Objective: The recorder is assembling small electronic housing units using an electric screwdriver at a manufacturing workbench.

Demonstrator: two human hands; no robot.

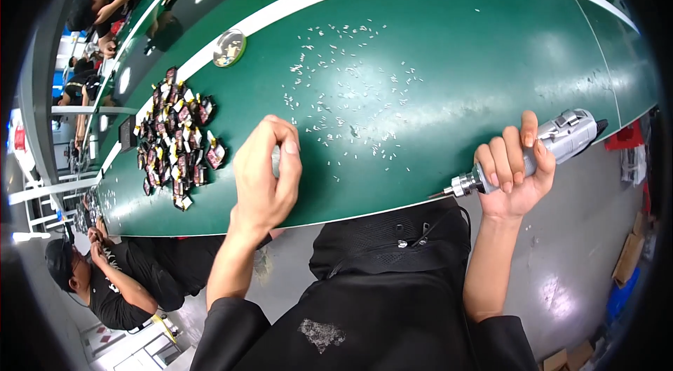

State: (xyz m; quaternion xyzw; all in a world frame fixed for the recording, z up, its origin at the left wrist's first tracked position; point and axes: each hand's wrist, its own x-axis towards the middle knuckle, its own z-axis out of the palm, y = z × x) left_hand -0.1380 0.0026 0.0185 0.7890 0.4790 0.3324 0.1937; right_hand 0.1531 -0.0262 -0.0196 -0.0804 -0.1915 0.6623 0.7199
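My right hand (515, 167) is wrapped around a silver-grey electric screwdriver (561, 138) at the table's front edge. The thin bit points left, over the edge, and a cord leaves the far end. My left hand (266, 167) is closed above the green table (434, 34), its fingers curled toward the thumb. A small pale grey patch shows between thumb and fingers, too hidden to name. Left of that hand lies a pile of small black parts (175, 136) with white and yellow bits. Many tiny pale slivers (354, 131) are scattered across the table's middle.
A round dish (229, 48) with small pieces in it stands by the white rail at the back left. A dark small box (127, 134) sits beyond the pile. One person (126, 273) works at the left, with others across the table. Boxes (629, 252) lie on the right floor.
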